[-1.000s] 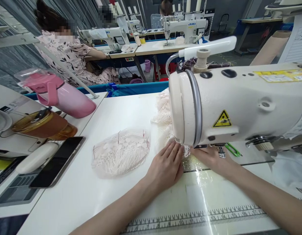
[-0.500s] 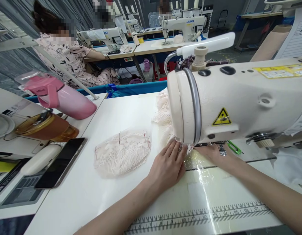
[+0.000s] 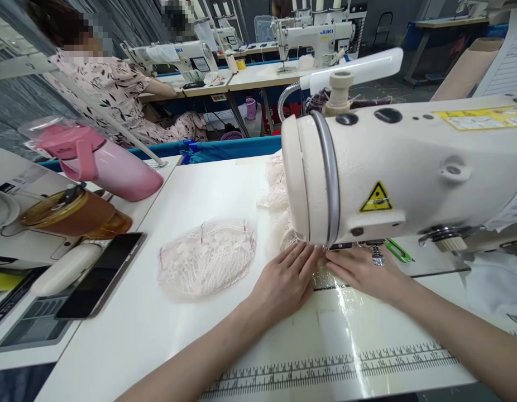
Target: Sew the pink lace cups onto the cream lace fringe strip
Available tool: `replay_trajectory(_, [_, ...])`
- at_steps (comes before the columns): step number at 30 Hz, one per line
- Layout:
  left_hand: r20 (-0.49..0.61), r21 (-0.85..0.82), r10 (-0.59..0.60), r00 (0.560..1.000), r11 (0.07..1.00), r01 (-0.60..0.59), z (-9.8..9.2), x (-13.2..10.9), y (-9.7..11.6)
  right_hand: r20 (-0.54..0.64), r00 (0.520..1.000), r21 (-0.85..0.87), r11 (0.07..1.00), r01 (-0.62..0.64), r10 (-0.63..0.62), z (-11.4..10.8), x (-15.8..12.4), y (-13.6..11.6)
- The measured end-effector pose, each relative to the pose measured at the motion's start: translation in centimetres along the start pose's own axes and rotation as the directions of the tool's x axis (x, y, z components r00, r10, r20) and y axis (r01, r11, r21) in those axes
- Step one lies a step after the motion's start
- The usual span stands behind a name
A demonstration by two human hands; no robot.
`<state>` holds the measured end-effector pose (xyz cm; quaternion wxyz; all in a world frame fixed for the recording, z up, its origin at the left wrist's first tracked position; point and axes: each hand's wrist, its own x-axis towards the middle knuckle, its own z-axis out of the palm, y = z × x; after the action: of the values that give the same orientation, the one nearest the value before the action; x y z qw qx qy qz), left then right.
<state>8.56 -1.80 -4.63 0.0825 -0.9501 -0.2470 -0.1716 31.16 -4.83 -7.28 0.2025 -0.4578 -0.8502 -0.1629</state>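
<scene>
A lace cup (image 3: 208,258) is lying left of the left hand (image 3: 286,282), which is resting flat, fingers stretched, on the lace strip (image 3: 281,231) reaching past its fingertips. Just right, the right hand (image 3: 361,271) is pressing flat too, fingertips under the sewing machine (image 3: 409,167).

Right hand (image 3: 359,271) now against left hand (image 3: 287,282)

Lace cloth (image 3: 206,258) openwork, matt; machine head (image 3: 409,167) glossy, probably enamelled metal.

Rows of white sewing tables (image 3: 267,77) behind.
</scene>
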Motion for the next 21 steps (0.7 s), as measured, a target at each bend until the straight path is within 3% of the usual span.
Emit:
replay_trajectory(9, [-0.026,0.020,-0.054,0.998,0.998,0.054,0.0,0.3,-0.1,0.038,0.999,-0.059,0.998,-0.001,0.003,-2.3,1.5,-0.7])
replay_trajectory(15, [0.026,-0.020,-0.093,0.995,0.995,0.094,0.1,0.3,-0.1,0.054,0.999,0.073,0.997,-0.014,0.010,-1.9,2.1,-0.7])
replay_trajectory(21, [0.056,-0.018,-0.121,0.991,0.992,0.122,-0.1,0.6,-0.1,0.064,0.996,0.081,0.995,-0.064,0.058,-1.7,1.7,-0.7])
